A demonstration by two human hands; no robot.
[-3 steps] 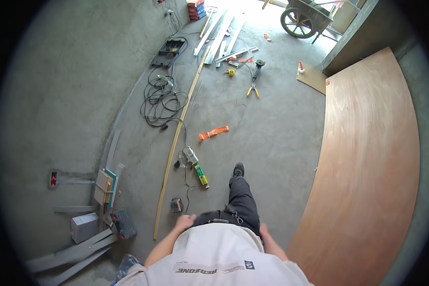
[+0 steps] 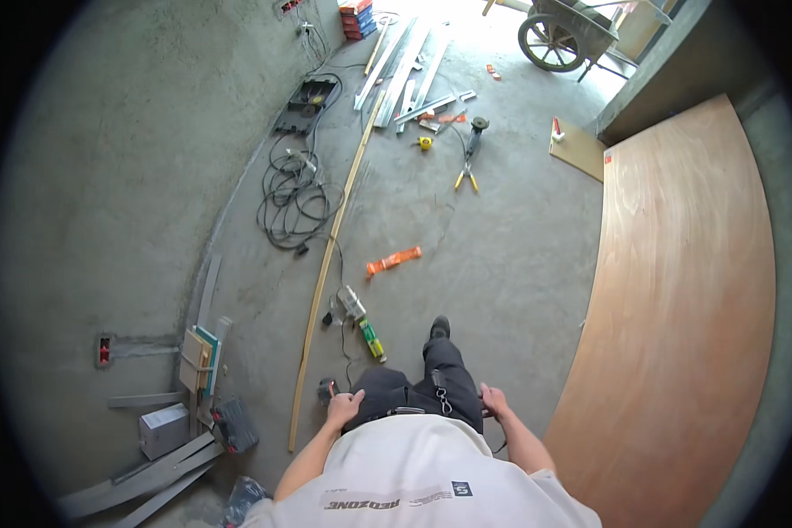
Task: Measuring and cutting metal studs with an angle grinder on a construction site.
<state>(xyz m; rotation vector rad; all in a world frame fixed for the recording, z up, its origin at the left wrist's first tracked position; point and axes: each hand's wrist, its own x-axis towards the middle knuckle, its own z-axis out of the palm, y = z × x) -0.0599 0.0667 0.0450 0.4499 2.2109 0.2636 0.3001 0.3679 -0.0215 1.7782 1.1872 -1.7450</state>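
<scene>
My left hand (image 2: pixel 345 407) hangs beside my left thigh with its fingers curled; what they close on, if anything, is hidden. Just beyond it on the floor lies a small dark tool-like object (image 2: pixel 327 390) with orange on it. By my right hip, my right hand (image 2: pixel 494 401) is closed, and a dark edge shows under its fingers. A thin black loop (image 2: pixel 502 440) hangs near that wrist; I cannot tell what it belongs to. Keys on a clip (image 2: pixel 443 400) dangle at the front of my dark trousers.
A long wooden strip (image 2: pixel 324 273), coiled cable (image 2: pixel 295 207), green tube (image 2: pixel 371 340) and orange wrapper (image 2: pixel 394 261) lie on the concrete. Farther off are an angle grinder (image 2: pixel 476 132), yellow-handled snips (image 2: pixel 466 179), metal profiles (image 2: pixel 402 66) and a wheelbarrow (image 2: pixel 568 37). Plywood (image 2: pixel 669 308) lines the right.
My left knee has come forward and the near floor items sit lower in view. Both hands have swung outward from my body, the right one showing more fully.
</scene>
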